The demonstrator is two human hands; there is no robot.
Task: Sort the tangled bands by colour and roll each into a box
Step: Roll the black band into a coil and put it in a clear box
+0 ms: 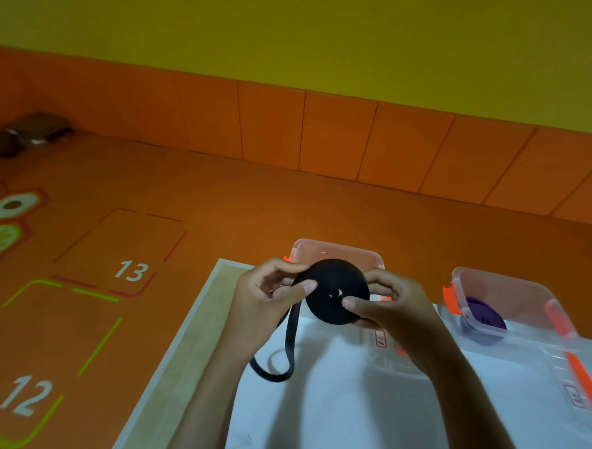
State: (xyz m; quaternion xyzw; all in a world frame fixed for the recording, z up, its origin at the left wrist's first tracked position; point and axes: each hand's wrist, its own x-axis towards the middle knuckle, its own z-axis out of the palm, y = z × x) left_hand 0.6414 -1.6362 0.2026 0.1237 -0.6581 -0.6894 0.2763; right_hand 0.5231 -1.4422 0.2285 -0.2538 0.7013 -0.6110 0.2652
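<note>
Black band [335, 289], mostly coiled, held above the table [198, 349] before a box [337, 249]. Left hand [267, 294] pinches its rim; right hand [391, 308] clamps the faces. Judged soft, light, prone to unspooling (loose tail [288, 341] dangles); best gripped flat across both faces.

Both hands hold a black band roll [335, 287] above the desk [332, 421], its flat face toward the camera. The left hand [274, 294] pinches the left rim between thumb and fingers, and the right hand [391, 305] grips the right side with its thumb on the face near the centre. A loose tail [289, 348] hangs from the roll's left side and curls into a loop over the white desk top. Just behind the roll stands a clear box [337, 248] with orange latches, a second clear box [517, 288] to the right holds a purple roll [483, 317], and the orange floor [218, 211] beyond is marked 12 and 13.
</note>
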